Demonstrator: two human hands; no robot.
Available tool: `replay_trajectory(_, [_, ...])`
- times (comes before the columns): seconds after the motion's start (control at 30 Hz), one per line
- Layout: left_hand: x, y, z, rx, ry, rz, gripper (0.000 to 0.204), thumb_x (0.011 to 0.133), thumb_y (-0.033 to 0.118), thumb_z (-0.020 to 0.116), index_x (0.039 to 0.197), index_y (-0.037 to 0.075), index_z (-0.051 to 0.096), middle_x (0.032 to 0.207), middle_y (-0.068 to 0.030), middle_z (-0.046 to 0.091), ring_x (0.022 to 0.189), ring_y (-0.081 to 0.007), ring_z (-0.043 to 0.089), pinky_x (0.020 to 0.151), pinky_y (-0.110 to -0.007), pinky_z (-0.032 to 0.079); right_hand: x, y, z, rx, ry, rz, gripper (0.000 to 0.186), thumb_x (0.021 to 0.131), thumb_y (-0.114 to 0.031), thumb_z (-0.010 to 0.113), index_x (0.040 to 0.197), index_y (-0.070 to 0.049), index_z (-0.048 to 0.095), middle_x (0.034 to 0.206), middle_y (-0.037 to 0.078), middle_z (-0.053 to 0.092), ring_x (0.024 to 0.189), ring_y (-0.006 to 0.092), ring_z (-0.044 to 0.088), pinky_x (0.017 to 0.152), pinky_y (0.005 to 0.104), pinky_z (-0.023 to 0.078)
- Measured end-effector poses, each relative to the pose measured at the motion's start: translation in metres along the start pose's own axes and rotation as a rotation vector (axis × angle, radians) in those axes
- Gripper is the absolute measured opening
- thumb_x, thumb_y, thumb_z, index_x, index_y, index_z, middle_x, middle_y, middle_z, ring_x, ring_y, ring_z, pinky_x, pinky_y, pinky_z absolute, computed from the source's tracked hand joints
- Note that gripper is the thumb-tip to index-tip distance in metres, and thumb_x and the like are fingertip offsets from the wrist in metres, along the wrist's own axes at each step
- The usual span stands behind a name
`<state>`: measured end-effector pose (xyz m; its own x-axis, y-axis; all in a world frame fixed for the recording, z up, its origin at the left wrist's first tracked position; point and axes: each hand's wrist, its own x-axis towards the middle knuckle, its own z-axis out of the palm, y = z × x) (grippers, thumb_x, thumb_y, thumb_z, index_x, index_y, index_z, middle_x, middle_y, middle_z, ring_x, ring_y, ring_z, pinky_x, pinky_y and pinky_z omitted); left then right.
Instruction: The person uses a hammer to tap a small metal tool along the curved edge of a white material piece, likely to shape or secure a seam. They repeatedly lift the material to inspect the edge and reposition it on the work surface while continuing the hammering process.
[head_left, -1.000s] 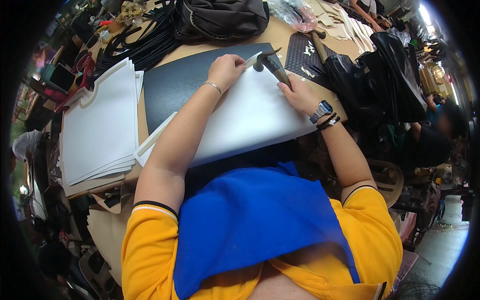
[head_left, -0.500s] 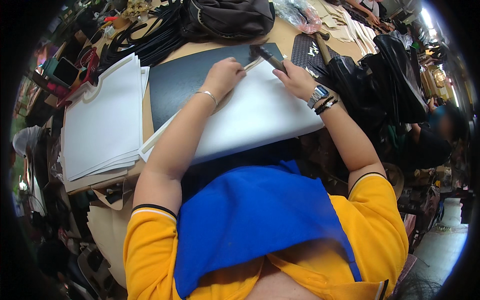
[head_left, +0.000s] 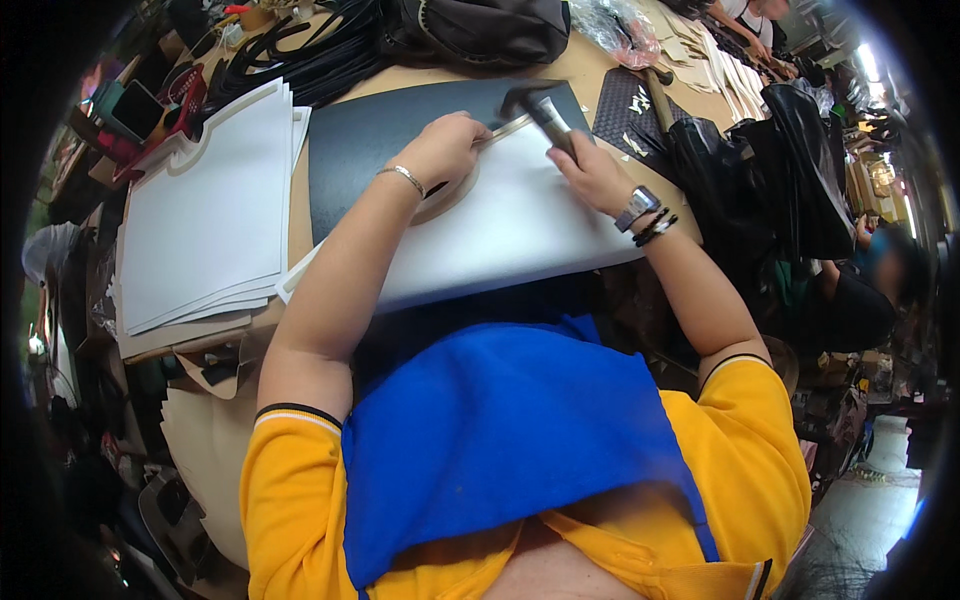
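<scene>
Gripping a hammer (head_left: 548, 120) with your right hand (head_left: 594, 178), you have its head over the upper middle of the head view, near the far edge of a white panel (head_left: 525, 215); you cannot tell from here whether it touches. Your right fingers are wrapped round the handle. Your left hand (head_left: 440, 148) lies at the same edge, its fingers bent close together by a pale strip (head_left: 512, 127); whether they pinch the strip or just press it, you cannot tell. The panel fills the centre of the frame, partly over a dark board (head_left: 365, 130) on the counter (head_left: 585, 71). Toward the left lies a stack of white sheets (head_left: 210, 215), and at the top a dark bag (head_left: 490, 30).
</scene>
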<state>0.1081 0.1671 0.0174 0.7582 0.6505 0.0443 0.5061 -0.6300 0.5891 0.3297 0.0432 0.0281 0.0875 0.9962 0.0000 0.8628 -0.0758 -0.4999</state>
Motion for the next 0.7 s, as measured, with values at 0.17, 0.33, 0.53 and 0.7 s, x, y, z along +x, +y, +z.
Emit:
replay_trajectory(0.17, [0.000, -0.011, -0.002, -0.099, 0.005, -0.031, 0.019, 0.087, 0.007, 0.065, 0.103, 0.001, 0.072, 0.094, -0.0168, 0.070, 0.090, -0.0291, 0.067, 0.086, -0.036, 0.053, -0.002, -0.009, 0.004, 0.096, 0.061, -0.046, 0.039, 0.098, -0.041, 0.051, 0.102, -0.002, 0.049, 0.080, 0.024, 0.063, 0.078, 0.0429, 0.062, 0.071, 0.0475, 0.047])
replay_trajectory(0.33, [-0.011, -0.003, -0.003, 0.010, 0.082, -0.048, 0.017, 0.084, 0.012, 0.066, 0.095, 0.001, 0.073, 0.090, -0.0158, 0.070, 0.089, -0.0301, 0.067, 0.084, -0.037, 0.053, -0.006, -0.019, 0.002, 0.013, -0.037, -0.021, 0.039, 0.098, -0.040, 0.051, 0.102, -0.001, 0.051, 0.082, 0.025, 0.064, 0.080, 0.0422, 0.064, 0.073, 0.0479, 0.048])
replay_trajectory(0.53, [-0.032, 0.003, 0.023, 0.468, 0.264, 0.188, 0.013, 0.079, 0.004, 0.059, 0.084, 0.001, 0.071, 0.089, -0.0166, 0.068, 0.089, -0.0306, 0.067, 0.082, -0.042, 0.054, -0.007, -0.026, 0.009, -0.008, -0.012, -0.076, 0.037, 0.099, -0.038, 0.051, 0.103, -0.001, 0.049, 0.079, 0.025, 0.063, 0.076, 0.0418, 0.063, 0.068, 0.0467, 0.048])
replay_trajectory(0.7, [-0.081, 0.024, 0.020, 0.393, 0.370, -0.002, 0.031, 0.090, 0.028, 0.062, 0.104, 0.002, 0.068, 0.108, -0.0145, 0.067, 0.102, -0.0317, 0.063, 0.087, -0.044, 0.050, -0.005, -0.024, 0.007, 0.081, -0.029, -0.112, 0.032, 0.099, -0.033, 0.053, 0.103, -0.002, 0.052, 0.076, 0.021, 0.061, 0.071, 0.0370, 0.060, 0.067, 0.0432, 0.046])
